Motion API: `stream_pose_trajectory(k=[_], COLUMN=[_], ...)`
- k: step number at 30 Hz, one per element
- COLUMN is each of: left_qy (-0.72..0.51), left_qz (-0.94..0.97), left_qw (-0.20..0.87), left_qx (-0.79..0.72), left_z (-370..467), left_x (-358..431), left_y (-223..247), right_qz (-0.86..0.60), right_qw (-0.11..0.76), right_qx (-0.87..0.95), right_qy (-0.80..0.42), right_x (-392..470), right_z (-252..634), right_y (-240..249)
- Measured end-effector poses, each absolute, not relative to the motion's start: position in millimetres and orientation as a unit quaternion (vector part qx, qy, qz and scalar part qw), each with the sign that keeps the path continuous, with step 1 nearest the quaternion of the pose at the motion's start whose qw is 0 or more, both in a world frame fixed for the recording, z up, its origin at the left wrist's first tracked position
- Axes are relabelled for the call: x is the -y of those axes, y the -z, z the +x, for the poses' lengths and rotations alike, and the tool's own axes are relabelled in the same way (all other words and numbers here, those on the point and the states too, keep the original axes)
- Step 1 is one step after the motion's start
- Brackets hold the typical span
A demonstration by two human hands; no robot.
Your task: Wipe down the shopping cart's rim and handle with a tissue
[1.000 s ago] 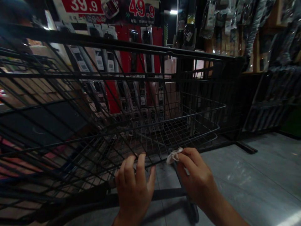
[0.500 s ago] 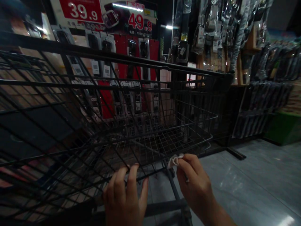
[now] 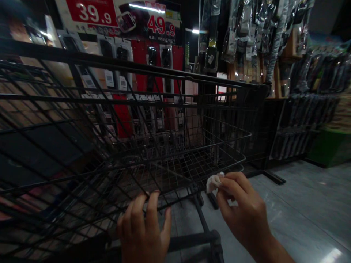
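R hand (image 3: 244,204), approx. 4–5 o'clock, had thumb & fingertips clamped on a crumpled white wipe (image 3: 214,182) at 5, just beside the lower edge of a wire shopping cart (image 3: 164,72); wipe slanted approx. 8–2, loose end toward 8. Cart's long axis ran approx. 9–3. L hand (image 3: 142,223), 7 o'clock: fingers slightly apart, tips at cart's lower wires. Red price sign (image 3: 91,12), 11 o'clock, read "39.9"; black price sign (image 3: 161,25), 12 o'clock, "49.9"; phone no. below blurry.
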State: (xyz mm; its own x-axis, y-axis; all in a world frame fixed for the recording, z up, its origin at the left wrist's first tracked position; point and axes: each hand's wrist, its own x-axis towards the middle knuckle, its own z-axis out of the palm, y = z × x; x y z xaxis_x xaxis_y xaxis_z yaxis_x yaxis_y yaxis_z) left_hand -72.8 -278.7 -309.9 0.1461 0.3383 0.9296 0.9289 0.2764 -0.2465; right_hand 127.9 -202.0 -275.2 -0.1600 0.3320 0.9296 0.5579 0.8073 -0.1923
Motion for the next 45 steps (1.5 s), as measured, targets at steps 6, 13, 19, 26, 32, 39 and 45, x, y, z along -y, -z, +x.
stream_pose_trajectory(k=[6,13,19,26,32,39,45], left_qy=[0.267,0.261,0.271,0.279,0.278,0.299,0.288], left_qz=[-0.533,-0.535,-0.534,-0.535,-0.545,-0.54,-0.534], left_qw=[0.529,0.517,0.51,0.501,0.471,0.477,0.476], left_qx=[0.603,0.615,0.617,0.62,0.636,0.626,0.636], left_z=[-67.9,-69.5,-68.4,-65.2,-62.6,-63.6,-65.8], left_x=[281.5,285.7,282.8,286.3,291.0,287.6,289.7], left_y=[307.4,308.8,311.3,313.7,311.3,316.3,318.1], right_qz=[-0.262,-0.287,-0.301,-0.271,-0.267,-0.273,-0.267], right_qw=[0.58,0.565,0.557,0.623,0.603,0.597,0.581], right_qx=[0.765,0.767,0.766,0.705,0.729,0.732,0.753], right_qy=[0.1,0.098,0.109,0.204,0.184,0.183,0.157], right_x=[193.9,193.2,193.8,194.4,185.4,186.4,193.2], right_z=[118.6,121.5,140.4,136.5,129.2,133.1,135.9], right_y=[289.9,296.5,296.2,270.2,284.2,284.9,291.7])
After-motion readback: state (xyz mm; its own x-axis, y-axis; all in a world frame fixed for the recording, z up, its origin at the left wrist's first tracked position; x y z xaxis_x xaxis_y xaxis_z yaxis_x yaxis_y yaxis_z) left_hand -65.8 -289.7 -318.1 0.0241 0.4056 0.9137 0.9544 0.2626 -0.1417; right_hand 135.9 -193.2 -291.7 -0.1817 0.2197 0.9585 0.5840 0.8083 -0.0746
